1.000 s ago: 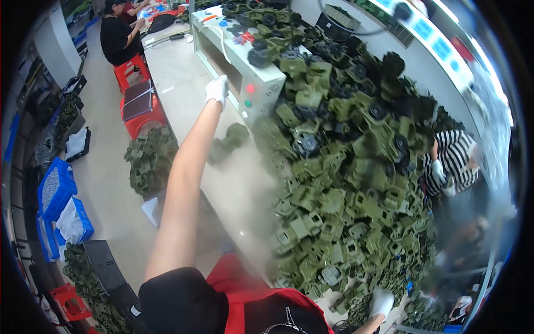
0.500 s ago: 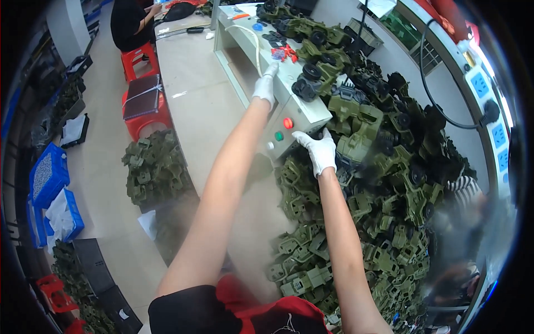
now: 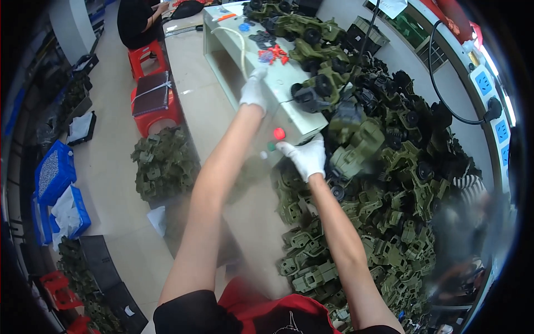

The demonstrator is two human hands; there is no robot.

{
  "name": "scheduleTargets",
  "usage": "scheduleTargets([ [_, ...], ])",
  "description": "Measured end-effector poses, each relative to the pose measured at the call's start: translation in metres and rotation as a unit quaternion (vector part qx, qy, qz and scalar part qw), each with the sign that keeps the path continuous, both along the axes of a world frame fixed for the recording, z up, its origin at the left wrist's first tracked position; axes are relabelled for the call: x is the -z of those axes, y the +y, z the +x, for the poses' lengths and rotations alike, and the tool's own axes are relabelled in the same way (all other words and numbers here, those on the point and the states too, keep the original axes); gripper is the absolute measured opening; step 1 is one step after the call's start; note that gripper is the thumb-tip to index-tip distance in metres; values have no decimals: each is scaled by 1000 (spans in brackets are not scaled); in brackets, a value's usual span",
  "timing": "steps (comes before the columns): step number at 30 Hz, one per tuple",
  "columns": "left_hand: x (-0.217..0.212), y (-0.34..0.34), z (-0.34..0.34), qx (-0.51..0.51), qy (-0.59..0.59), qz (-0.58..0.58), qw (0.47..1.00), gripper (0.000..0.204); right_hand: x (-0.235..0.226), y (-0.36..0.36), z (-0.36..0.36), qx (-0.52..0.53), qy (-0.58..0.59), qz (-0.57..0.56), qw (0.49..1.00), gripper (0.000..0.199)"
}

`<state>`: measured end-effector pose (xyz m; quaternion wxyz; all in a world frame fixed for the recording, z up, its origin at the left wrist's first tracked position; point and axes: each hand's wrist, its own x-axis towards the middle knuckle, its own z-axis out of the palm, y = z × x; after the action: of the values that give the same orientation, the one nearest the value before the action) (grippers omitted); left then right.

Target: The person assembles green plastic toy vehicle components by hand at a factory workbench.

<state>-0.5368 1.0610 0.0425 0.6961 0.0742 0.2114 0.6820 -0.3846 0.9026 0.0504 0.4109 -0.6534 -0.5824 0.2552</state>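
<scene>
A white metal bench (image 3: 283,89) stands ahead of me, its near end panel carrying a red button (image 3: 279,133), a green button (image 3: 272,146) and a white one. My left hand (image 3: 254,92), in a white glove, grips the bench's left edge. My right hand (image 3: 307,158), gloved too, holds the near right corner, with its thumb by the green button and its other fingers partly hidden. On the bench top lie red plastic parts (image 3: 277,54), dark small parts (image 3: 262,40) and an olive toy vehicle body with black wheels (image 3: 317,89).
A large heap of olive toy vehicle bodies (image 3: 384,222) fills the right side. On the left are another olive pile (image 3: 164,164), red stools (image 3: 156,117) and blue crates (image 3: 55,172). A black cable (image 3: 434,72) hangs by a socket strip (image 3: 484,83). Another person (image 3: 136,25) sits far left.
The bench has shifted left and a little toward me, with both hands staying on it. The toy vehicle bodies beside its near corner have moved slightly.
</scene>
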Motion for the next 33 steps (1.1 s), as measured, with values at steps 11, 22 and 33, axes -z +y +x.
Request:
scheduleTargets([
  [11, 114, -68, -121, -185, 699, -4, 691, 56, -26, -11, -70, -15, 10, -67, 998, 85],
  [22, 151, -268, 35, -93, 838, -268, 467, 64, -121, 49, -114, -115, -392, 227, 884, 64],
  [33, 183, -265, 10, -164, 703, -49, 690, 41, -123, 213, -11, 79, -510, 56, 855, 36],
])
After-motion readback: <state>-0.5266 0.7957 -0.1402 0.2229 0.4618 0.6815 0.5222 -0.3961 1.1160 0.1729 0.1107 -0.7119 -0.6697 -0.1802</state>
